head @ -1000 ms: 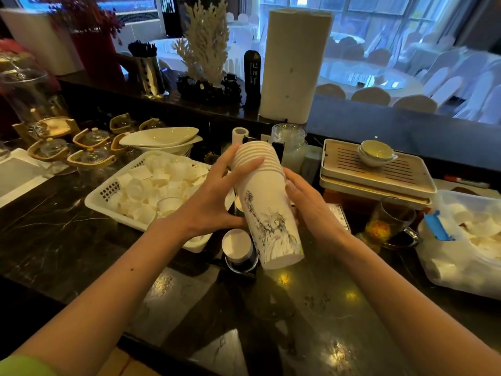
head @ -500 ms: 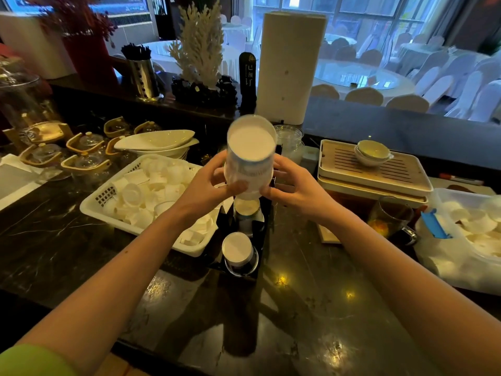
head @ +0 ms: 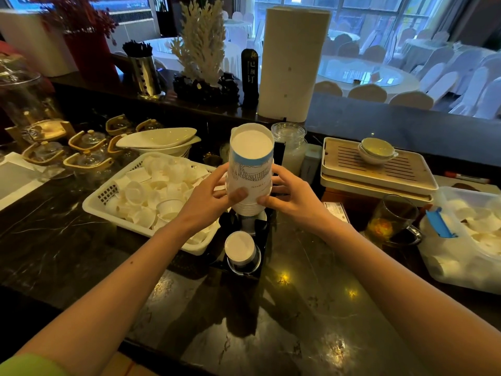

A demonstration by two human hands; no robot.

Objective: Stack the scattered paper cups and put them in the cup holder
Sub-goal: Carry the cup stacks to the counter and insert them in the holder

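A stack of white paper cups (head: 250, 169) with a dark line drawing and a blue band stands upside down, its flat base up, over the black cup holder (head: 244, 253). My left hand (head: 208, 196) grips its left side and my right hand (head: 291, 195) its right side, near the rims at the bottom. The rims sit at the top of the holder's rear slot. In the holder's front slot rests another upturned white cup (head: 240, 246).
A white basket (head: 100, 210) of small white cups lies left of the holder. A wooden tea tray (head: 379, 172), a glass mug (head: 393, 219) and a plastic tub (head: 447, 270) are on the right. A glass jar (head: 291, 147) stands just behind the stack.
The stack has been turned from tilted with rims up to base up, then lowered onto the holder's rear slot. Both hands have slid down toward its rims.
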